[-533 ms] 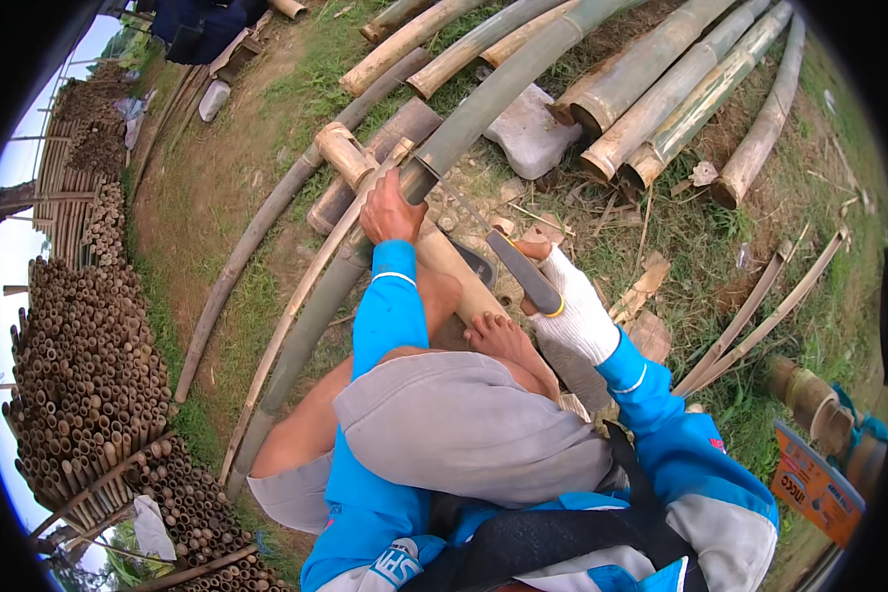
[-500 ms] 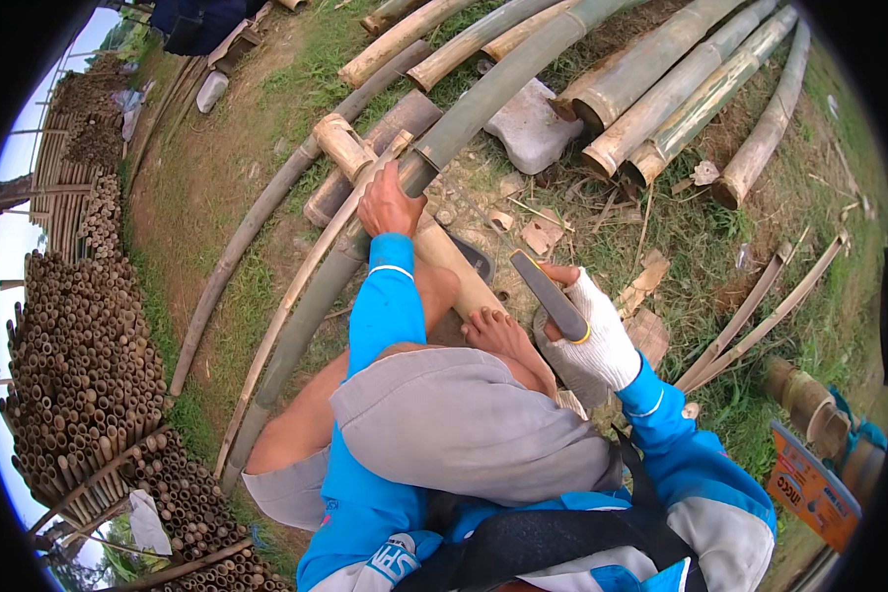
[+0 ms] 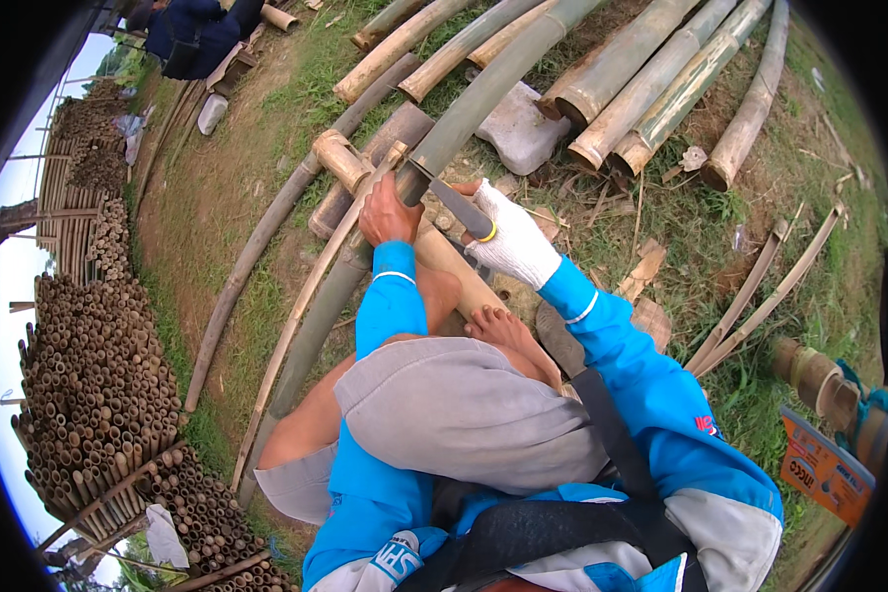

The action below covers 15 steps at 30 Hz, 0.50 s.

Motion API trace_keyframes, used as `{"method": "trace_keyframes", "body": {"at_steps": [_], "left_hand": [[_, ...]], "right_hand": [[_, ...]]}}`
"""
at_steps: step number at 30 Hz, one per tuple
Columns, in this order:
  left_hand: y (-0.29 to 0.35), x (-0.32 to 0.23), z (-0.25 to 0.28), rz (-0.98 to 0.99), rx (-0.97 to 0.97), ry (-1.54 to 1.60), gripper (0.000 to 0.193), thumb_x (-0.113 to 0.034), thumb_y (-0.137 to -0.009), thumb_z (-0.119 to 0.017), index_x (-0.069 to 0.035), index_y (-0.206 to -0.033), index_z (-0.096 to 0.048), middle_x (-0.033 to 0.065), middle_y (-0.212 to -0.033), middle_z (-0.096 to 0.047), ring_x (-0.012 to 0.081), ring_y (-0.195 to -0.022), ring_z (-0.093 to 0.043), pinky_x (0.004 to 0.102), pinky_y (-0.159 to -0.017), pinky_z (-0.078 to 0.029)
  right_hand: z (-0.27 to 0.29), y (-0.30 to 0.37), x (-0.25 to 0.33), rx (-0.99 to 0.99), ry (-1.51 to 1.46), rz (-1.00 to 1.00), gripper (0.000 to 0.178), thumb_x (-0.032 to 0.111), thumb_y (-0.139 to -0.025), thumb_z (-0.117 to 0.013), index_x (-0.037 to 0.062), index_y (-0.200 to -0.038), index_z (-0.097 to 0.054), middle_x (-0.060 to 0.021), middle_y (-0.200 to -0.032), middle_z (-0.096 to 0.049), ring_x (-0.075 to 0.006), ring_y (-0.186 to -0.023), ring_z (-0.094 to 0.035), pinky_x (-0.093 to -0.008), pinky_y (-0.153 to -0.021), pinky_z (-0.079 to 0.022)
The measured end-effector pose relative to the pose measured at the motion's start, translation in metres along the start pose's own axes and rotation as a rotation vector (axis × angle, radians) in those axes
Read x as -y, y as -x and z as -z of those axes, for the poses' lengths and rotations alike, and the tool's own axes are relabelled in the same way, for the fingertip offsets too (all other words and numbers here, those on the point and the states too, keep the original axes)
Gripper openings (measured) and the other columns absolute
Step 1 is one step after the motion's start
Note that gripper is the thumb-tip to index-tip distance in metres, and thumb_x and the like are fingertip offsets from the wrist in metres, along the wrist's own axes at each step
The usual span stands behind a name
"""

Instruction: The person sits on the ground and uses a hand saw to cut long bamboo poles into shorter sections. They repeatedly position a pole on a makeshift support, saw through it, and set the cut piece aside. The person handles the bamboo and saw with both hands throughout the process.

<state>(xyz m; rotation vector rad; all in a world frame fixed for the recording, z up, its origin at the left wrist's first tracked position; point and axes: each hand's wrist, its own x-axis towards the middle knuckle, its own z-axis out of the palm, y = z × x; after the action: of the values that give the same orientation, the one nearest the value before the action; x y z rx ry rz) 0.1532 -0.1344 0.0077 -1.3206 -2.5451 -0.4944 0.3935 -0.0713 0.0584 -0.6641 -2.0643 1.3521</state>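
A long green bamboo pole point(image 3: 481, 111) slants from the far top down to my left side. My left hand point(image 3: 390, 211) is closed around it just below a dark cut line, with a thin split bamboo strip point(image 3: 301, 259) lying along the pole beside my fingers. My right hand point(image 3: 511, 235), in a white fingerless glove, is wrapped round the dark handle of a handsaw point(image 3: 463, 210). The handle is now close to the pole at the cut; most of the blade is hidden. My bare foot point(image 3: 508, 333) rests by a pale bamboo piece point(image 3: 461, 273) lying under the pole.
Several cut bamboo poles point(image 3: 641, 74) lie at the far right, near a whitish rock point(image 3: 523, 128). A short bamboo crosspiece point(image 3: 341, 158) sits beyond my left hand. Stacked bamboo point(image 3: 99, 365) stands at left. Split strips point(image 3: 760, 296) and an orange box point(image 3: 825, 469) are on the right.
My right hand has pushed the saw forward and left, bringing its handle from well away to close beside the pole. My left hand keeps its grip on the pole.
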Motion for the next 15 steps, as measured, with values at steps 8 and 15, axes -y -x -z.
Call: {"method": "trace_keyframes", "body": {"at_steps": [8,15], "left_hand": [[0.017,0.002,0.014,0.099,0.107,0.000,0.072,-0.025,-0.069,-0.096,-0.014,-0.135,-0.068,0.0142,-0.129,-0.074,0.0372,-0.119,-0.070,0.0503,-0.100,-0.057],[-0.003,-0.004,0.003,0.009,0.006,0.019,0.069,-0.023,-0.067,-0.096,-0.012,-0.129,-0.068,0.0139,-0.120,-0.074,0.0389,-0.110,-0.070,0.0510,-0.094,-0.057]], "right_hand": [[0.080,0.181,0.056,0.056,-0.115,-0.237,0.065,-0.001,-0.083,-0.075,0.0027,-0.146,-0.057,-0.0161,-0.129,-0.070,-0.0212,-0.104,-0.072,-0.0330,-0.092,-0.056],[-0.015,-0.012,-0.017,-0.003,0.024,-0.018,0.062,0.017,-0.085,-0.077,0.0104,-0.143,-0.057,-0.0256,-0.123,-0.068,-0.0444,-0.106,-0.072,-0.0468,-0.089,-0.059]]}}
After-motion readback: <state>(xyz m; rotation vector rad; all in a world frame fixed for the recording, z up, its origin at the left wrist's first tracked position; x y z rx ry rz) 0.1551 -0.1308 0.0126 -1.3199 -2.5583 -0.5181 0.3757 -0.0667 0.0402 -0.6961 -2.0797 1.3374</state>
